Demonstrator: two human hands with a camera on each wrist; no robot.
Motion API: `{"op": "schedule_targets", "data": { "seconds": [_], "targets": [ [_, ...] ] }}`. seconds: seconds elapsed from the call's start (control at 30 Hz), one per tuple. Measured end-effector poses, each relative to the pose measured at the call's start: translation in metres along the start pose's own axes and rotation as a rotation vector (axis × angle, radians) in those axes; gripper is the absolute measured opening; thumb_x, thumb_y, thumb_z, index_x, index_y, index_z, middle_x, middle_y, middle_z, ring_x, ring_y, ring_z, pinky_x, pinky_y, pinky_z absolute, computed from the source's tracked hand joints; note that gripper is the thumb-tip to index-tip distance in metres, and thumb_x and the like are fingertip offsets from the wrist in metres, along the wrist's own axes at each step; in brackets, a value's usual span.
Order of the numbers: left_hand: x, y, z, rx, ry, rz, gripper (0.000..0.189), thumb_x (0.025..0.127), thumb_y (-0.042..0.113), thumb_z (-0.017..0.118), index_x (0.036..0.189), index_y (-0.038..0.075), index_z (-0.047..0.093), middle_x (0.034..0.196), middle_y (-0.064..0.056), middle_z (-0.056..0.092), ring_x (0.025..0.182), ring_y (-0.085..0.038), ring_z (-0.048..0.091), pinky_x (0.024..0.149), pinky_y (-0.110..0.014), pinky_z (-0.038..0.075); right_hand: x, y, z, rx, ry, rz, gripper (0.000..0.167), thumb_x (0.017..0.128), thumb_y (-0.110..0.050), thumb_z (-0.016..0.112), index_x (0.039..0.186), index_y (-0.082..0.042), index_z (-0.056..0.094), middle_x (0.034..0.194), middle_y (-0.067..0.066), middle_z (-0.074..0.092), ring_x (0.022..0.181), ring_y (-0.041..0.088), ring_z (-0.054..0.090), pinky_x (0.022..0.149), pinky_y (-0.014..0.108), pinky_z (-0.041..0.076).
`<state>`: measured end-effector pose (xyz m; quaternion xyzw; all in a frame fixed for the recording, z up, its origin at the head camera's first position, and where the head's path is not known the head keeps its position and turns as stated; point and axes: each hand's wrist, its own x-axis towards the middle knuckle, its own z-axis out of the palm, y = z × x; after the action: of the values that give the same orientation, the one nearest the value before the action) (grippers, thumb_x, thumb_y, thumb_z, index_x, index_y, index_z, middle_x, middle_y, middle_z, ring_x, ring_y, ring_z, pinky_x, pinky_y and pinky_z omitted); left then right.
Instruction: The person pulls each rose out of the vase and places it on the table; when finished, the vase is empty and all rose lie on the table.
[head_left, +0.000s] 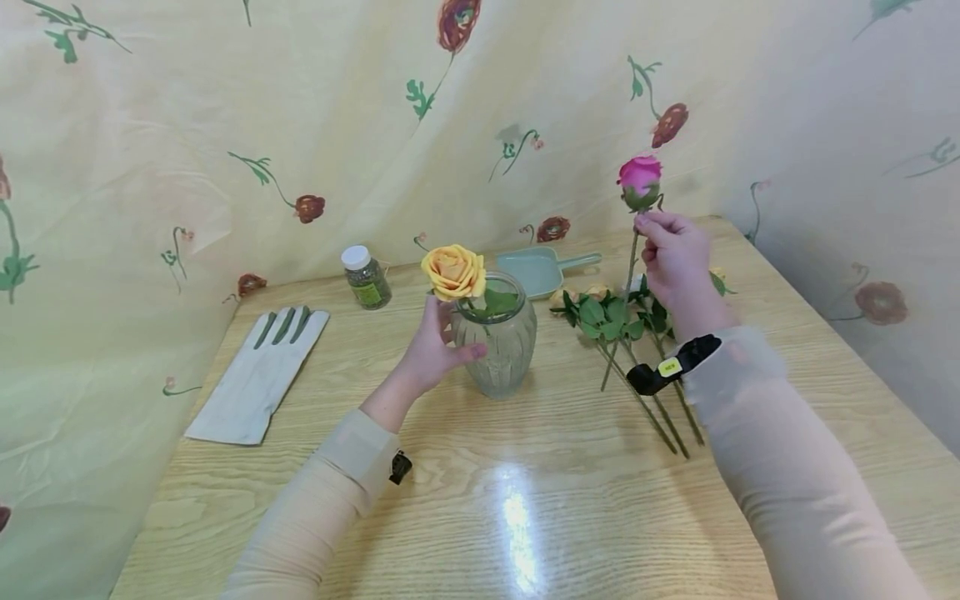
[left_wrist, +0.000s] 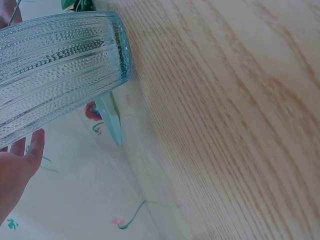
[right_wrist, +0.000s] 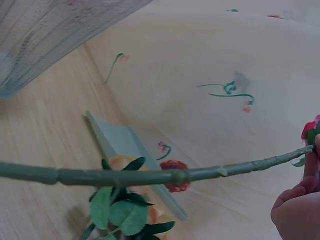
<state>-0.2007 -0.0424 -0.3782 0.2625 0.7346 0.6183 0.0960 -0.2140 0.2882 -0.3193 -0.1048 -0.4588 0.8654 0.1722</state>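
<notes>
A ribbed glass vase (head_left: 498, 358) stands upright on the table with a yellow rose (head_left: 454, 272) in its mouth, the bloom leaning left over the rim. My left hand (head_left: 431, 350) holds the vase by its left side, thumb across the front and fingers behind. In my right hand (head_left: 678, 254) a pink rose (head_left: 640, 179) is pinched just below its bloom. Its long stem (right_wrist: 200, 173) hangs down, bare of leaves along the part seen in the right wrist view. Several more roses (head_left: 615, 317) lie on the table below that hand, their blooms partly hidden by it.
Behind the vase lies a pale green dustpan (head_left: 532, 271). A small jar (head_left: 367, 281) with a white lid stands back left, and a white-grey glove (head_left: 258, 375) lies at the left. Flower-printed cloth (head_left: 360, 125) hangs along the table's back edge.
</notes>
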Motion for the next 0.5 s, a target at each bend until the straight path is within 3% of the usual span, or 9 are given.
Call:
{"op": "schedule_targets", "data": {
  "seconds": [0.23,0.33,0.47,0.5],
  "targets": [
    [0.001,-0.001,-0.001,0.002,-0.003,0.009,0.122,0.055,0.069,0.073,0.144,0.015,0.008,0.149,-0.016,0.022,0.135,-0.032,0.026,0.104,-0.052,0.030,-0.002,0.025,-0.003,-0.223,-0.063,0.007,0.008,0.084,-0.004,0.069,0.081,-0.011,0.069,0.096,0.001,0.053,0.065,0.007,0.043,0.054,0.016,0.036],
    [0.001,-0.001,-0.001,-0.003,-0.006,0.015,0.122,0.055,0.069,0.073,0.144,0.016,0.008,0.148,-0.016,0.024,0.135,-0.032,0.026,0.104,-0.052,0.030,-0.005,0.035,-0.005,-0.434,-0.104,0.009,0.004,0.087,-0.012,0.068,0.091,-0.011,0.068,0.098,-0.001,0.055,0.076,0.007,0.046,0.064,0.018,0.039],
    [0.001,-0.002,-0.001,-0.002,-0.005,0.017,0.122,0.055,0.069,0.073,0.144,0.016,0.008,0.147,-0.016,0.026,0.134,-0.032,0.027,0.103,-0.051,0.030,-0.009,0.047,-0.006,-0.753,-0.180,-0.011,0.032,0.090,-0.026,0.064,0.112,-0.003,0.062,0.108,0.001,0.054,0.103,0.015,0.048,0.092,0.034,0.040],
    [0.002,-0.002,-0.001,-0.001,-0.006,0.017,0.122,0.055,0.069,0.073,0.143,0.016,0.009,0.147,-0.016,0.026,0.134,-0.031,0.028,0.103,-0.051,0.031,-0.010,0.050,-0.006,-0.808,-0.193,-0.014,0.037,0.091,-0.029,0.063,0.115,-0.001,0.060,0.110,0.002,0.053,0.106,0.017,0.048,0.094,0.037,0.039]
  ]
}}
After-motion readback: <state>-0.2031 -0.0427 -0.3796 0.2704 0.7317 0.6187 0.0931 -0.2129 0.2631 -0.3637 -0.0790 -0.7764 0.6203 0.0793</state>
